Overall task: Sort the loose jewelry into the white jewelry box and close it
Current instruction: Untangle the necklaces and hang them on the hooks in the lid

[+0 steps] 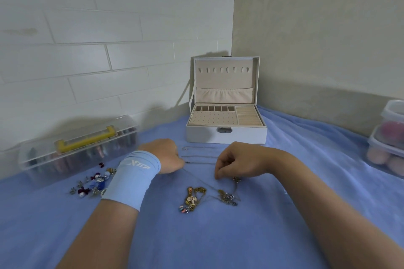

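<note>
The white jewelry box (226,136) stands open at the back of the blue cloth, lid upright, its beige compartments bare. Thin silver chains (200,156) lie stretched between my hands, just in front of the box. My left hand (167,155), with a light blue wristband, pinches the left end of a chain. My right hand (236,162) pinches a chain near its right end. A tangle of gold necklaces and pendants (192,199) lies below my hands, with another cluster (228,196) beside it. Small earrings and brooches (94,183) are scattered to the left.
A clear plastic case with a yellow handle (83,148) sits at the left against the tiled wall. Stacked clear containers (389,137) holding pink round things stand at the right edge. The blue cloth (218,242) covers the whole surface.
</note>
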`<action>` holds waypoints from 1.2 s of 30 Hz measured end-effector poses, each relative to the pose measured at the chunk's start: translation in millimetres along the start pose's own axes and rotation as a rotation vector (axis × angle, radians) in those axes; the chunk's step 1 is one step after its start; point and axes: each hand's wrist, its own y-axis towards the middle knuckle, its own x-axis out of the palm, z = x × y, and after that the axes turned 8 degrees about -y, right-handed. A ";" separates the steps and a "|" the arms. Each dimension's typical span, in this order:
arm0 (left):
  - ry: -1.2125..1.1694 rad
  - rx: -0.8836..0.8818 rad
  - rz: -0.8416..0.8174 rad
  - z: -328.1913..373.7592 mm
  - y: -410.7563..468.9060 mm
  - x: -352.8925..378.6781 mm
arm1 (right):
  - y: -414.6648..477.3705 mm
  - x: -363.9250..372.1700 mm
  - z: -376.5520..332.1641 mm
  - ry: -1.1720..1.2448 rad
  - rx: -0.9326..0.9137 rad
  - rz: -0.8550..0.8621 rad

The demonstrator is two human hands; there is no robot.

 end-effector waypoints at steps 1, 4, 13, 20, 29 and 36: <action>0.039 -0.036 -0.012 -1.6 0.3 0.5 | 0.8 2.7 -3.3 0.015 -0.007 -0.014; 0.142 -0.083 0.007 -3.3 -1.7 0.0 | 1.4 7.1 -8.6 -0.001 -0.026 -0.095; -0.128 0.323 -0.195 38.4 -18.6 11.6 | -3.0 0.1 -5.6 0.009 -0.012 -0.136; -0.182 0.287 -0.167 28.4 -13.0 9.6 | -4.7 -3.3 -2.2 -0.007 -0.012 -0.160; -0.741 0.153 -0.201 18.9 -8.0 7.2 | -6.4 -9.8 7.0 -0.067 0.088 -0.146; -0.767 0.153 -0.117 17.4 -7.2 2.1 | -7.6 -9.5 6.5 -0.134 0.101 -0.138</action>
